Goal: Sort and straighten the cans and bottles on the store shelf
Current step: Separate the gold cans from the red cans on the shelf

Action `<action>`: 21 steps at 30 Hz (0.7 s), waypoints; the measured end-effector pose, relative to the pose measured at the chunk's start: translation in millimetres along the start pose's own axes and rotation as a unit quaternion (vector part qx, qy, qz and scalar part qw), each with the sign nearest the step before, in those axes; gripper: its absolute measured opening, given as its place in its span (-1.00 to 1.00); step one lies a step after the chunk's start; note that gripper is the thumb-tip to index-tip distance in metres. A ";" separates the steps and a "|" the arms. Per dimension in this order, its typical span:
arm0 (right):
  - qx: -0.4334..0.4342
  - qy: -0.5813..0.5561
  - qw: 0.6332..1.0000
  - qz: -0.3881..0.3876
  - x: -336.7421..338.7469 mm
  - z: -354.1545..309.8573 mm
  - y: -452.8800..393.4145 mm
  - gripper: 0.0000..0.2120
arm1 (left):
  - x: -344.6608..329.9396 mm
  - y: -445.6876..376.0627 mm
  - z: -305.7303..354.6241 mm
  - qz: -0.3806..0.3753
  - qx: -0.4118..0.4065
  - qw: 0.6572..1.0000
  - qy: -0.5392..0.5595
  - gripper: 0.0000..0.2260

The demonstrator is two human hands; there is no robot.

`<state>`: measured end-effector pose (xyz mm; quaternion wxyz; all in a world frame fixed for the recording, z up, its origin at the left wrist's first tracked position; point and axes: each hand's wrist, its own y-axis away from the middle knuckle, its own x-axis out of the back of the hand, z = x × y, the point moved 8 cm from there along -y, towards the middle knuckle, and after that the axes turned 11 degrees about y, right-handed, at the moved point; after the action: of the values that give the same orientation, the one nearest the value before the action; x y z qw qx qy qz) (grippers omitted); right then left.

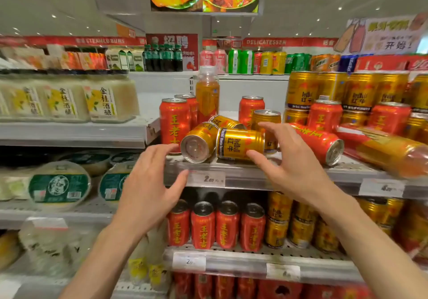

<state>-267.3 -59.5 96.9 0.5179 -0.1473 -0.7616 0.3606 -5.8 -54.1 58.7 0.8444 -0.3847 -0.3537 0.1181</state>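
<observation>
A: See the gold can (239,144) lying on its side at the front of the shelf (254,173)? Another gold can (199,142) lies tipped just beside it, with red cans (174,122) standing behind.

B: So what am I doing?

A: I think you are about to stand the fallen ones up. Next, close around one can and turn it upright.

B: And my fingers?

A: Your right hand (290,159) is spread wide, thumb touching the gold can. Your left hand (150,183) is spread too, holding nothing, its fingertips near the other can.
</observation>
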 end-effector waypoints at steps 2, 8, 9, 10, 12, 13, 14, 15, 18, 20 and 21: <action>0.001 0.005 1.000 -0.029 -6.8 -1.4 -7.3 -0.36 | -1.7 -4.5 -3.5 -0.009 0.004 1.000 -0.018 -0.53; -0.016 -0.013 0.999 -0.041 -13.2 1.7 -12.5 -0.38 | -6.8 -12.7 -17.8 -0.021 -0.009 0.999 -0.035 -0.53; -0.016 -0.019 0.999 -0.036 -12.8 1.8 -11.8 -0.39 | -7.2 -13.4 -19.8 -0.020 -0.011 0.999 -0.035 -0.55; -0.017 -0.026 0.999 -0.031 -11.7 1.9 -10.9 -0.40 | -7.2 -14.3 -20.8 -0.020 -0.009 0.999 -0.035 -0.56; -0.019 -0.044 0.999 -0.024 -8.8 2.9 -10.5 -0.42 | -7.2 -16.8 -23.9 -0.017 -0.007 0.999 -0.034 -0.56; -0.022 -0.056 0.998 -0.021 -6.5 3.1 -10.6 -0.42 | -6.7 -17.7 -24.6 -0.016 -0.004 0.999 -0.032 -0.57; -0.024 -0.068 0.997 -0.017 -3.4 2.7 -11.1 -0.43 | -6.6 -18.3 -24.8 -0.016 -0.004 0.999 -0.032 -0.58; -0.027 -0.077 0.997 -0.011 -0.1 2.7 -11.9 -0.42 | -6.7 -18.8 -25.2 -0.019 -0.004 0.999 -0.033 -0.59; -0.029 -0.088 0.996 0.020 12.4 1.8 -15.8 -0.42 | -6.1 -20.9 -25.6 -0.024 0.002 0.999 -0.033 -0.62; -0.036 -0.089 0.995 0.034 20.2 3.0 -20.5 -0.44 | -6.0 -21.3 -24.9 -0.025 0.004 0.999 -0.028 -0.64; -0.041 -0.088 0.995 0.036 23.8 4.6 -23.1 -0.46 | -5.8 -21.2 -24.6 -0.024 0.005 0.999 -0.026 -0.64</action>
<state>-278.0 -63.2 128.4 0.4291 -0.1640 -0.8124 0.3591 5.4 -85.1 60.1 0.8394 -0.3687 -0.3839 0.1096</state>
